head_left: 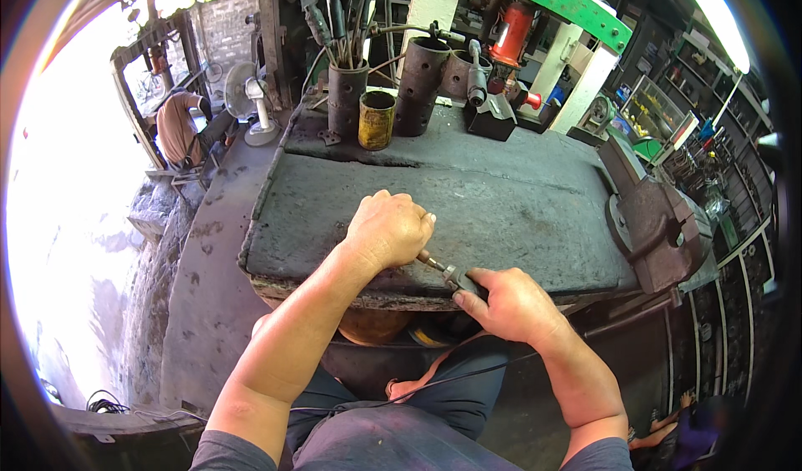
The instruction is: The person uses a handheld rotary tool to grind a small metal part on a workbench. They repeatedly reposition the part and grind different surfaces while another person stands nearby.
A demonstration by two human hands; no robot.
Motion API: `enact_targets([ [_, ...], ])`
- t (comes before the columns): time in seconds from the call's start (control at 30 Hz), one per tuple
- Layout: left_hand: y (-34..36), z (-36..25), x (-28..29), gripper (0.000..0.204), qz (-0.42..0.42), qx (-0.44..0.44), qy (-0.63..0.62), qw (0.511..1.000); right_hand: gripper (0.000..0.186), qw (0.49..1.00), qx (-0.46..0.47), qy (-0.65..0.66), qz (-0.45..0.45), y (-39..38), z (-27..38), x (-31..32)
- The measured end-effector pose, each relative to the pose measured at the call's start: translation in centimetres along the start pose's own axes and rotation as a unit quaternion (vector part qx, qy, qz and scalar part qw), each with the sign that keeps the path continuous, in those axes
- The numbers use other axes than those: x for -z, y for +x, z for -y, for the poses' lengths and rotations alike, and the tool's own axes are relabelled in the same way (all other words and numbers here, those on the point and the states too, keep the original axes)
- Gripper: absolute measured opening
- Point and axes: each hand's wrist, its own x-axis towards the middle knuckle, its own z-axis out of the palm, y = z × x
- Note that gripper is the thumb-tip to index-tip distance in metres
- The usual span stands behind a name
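Observation:
Over the front edge of the workbench [501,212], my left hand [386,227] is closed in a fist round a hand tool, its grip hidden in the palm. A short brownish shank [429,260] comes out of that fist and points down to the right. Its tip meets a small grey metal part [454,277], whose exact kind I cannot make out. My right hand [508,302] grips this part between thumb and fingers, close to the bench edge. The two hands are a short way apart, joined by the tool and the part.
Behind my hands stand a yellow can [377,120] and dark metal tubes [347,99] with tools. A heavy bench vise [660,229] sits at the right. Beyond are a green press frame [568,3], a fan [251,95] and a seated person [182,129].

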Motion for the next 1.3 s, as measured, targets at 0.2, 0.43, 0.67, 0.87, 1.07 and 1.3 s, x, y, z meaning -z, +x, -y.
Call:
enact_targets([
  [0.2, -0.01, -0.03, -0.3, 0.054, -0.025, -0.001, 0.031, 0.999, 0.049, 1.0, 0.004, 0.001, 0.003, -0.37, 0.11, 0.09],
  [0.43, 0.14, 0.11, -0.52, 0.053, -0.019, 0.003, 0.036, 0.999, 0.049, 1.0, 0.005, -0.003, -0.001, -0.36, 0.04, 0.01],
  [0.67, 0.11, 0.36, -0.78, 0.053, -0.039, -0.014, 0.031, 0.999, 0.049, 1.0, 0.004, -0.007, 0.018, -0.49, 0.37, -0.08],
  [0.87, -0.14, 0.18, -0.78, 0.053, -0.046, -0.006, 0.025, 0.999, 0.048, 1.0, -0.006, -0.007, 0.005, -0.23, 0.07, -0.1],
  [1.07, -0.65, 0.28, -0.96, 0.052, -0.076, -0.023, 0.018, 0.997, 0.048, 1.0, -0.021, 0.0, -0.01, -0.18, 0.14, 0.04],
  [1.3, -0.38, 0.37, -0.92, 0.051, -0.06, -0.016, 0.024, 0.998, 0.048, 1.0, -0.017, -0.001, -0.001, -0.37, 0.33, 0.15],
])
